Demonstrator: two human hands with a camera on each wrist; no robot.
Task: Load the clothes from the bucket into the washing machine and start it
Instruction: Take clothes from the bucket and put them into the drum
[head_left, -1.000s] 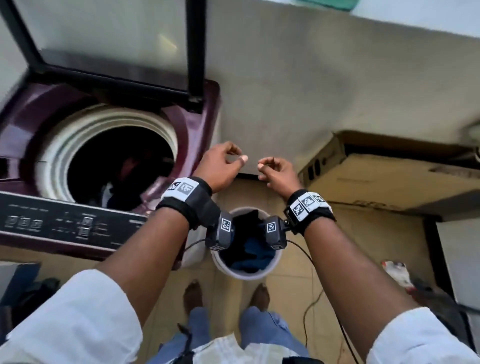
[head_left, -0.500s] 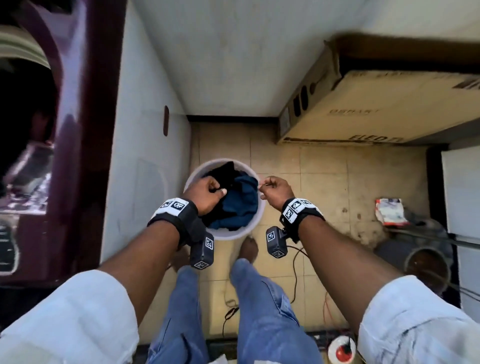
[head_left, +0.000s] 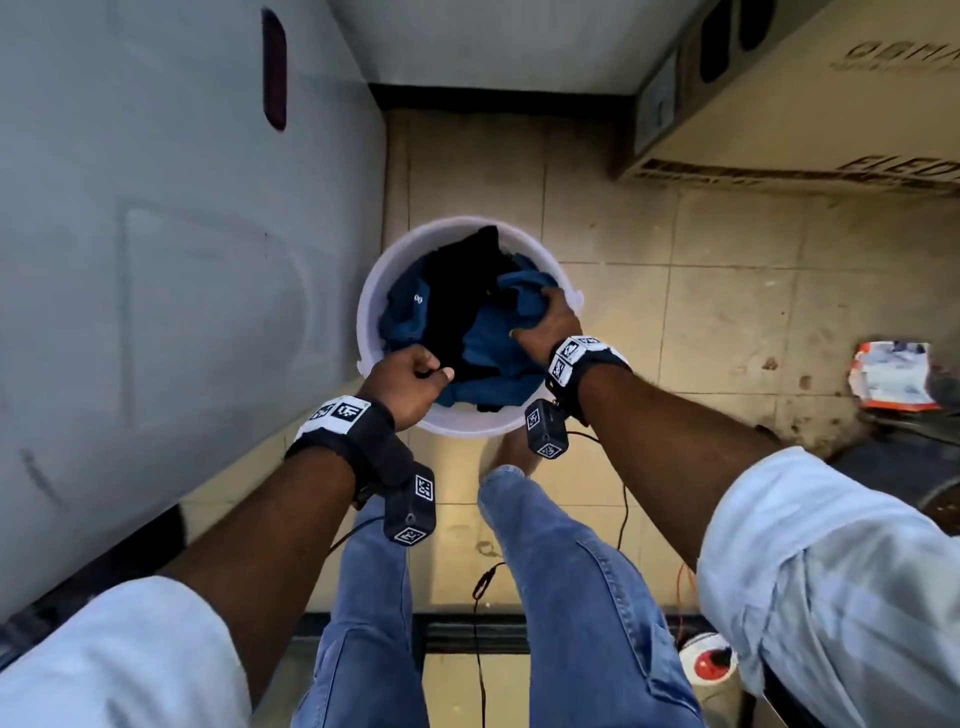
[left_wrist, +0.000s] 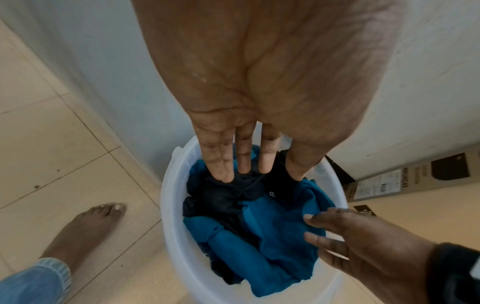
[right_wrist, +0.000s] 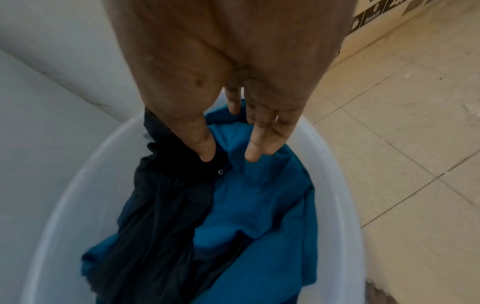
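Observation:
A white bucket (head_left: 365, 312) stands on the tiled floor beside the washing machine's white side panel (head_left: 156, 260). A blue garment (head_left: 493, 348) and a dark garment (head_left: 452, 301) lie crumpled inside it. My left hand (head_left: 415, 376) is over the near left rim; the left wrist view shows the left hand (left_wrist: 257, 174) with straight fingers, their tips on the dark garment (left_wrist: 221, 199). My right hand (head_left: 545, 317) reaches in at the right rim. In the right wrist view the right hand (right_wrist: 228, 158) has thumb and fingers spread, touching a fold of the blue garment (right_wrist: 259, 201). The machine's drum is out of view.
A large cardboard box (head_left: 779, 104) lies on the floor at the back right. A torn packet (head_left: 893, 379) sits at the right, and a cable (head_left: 478, 597) trails between my legs. A bare foot (left_wrist: 85, 226) stands close to the bucket (left_wrist: 168, 205).
My head has tipped down from the open drum to the bucket. Both hands dropped from chest height into the bucket and now touch the clothes.

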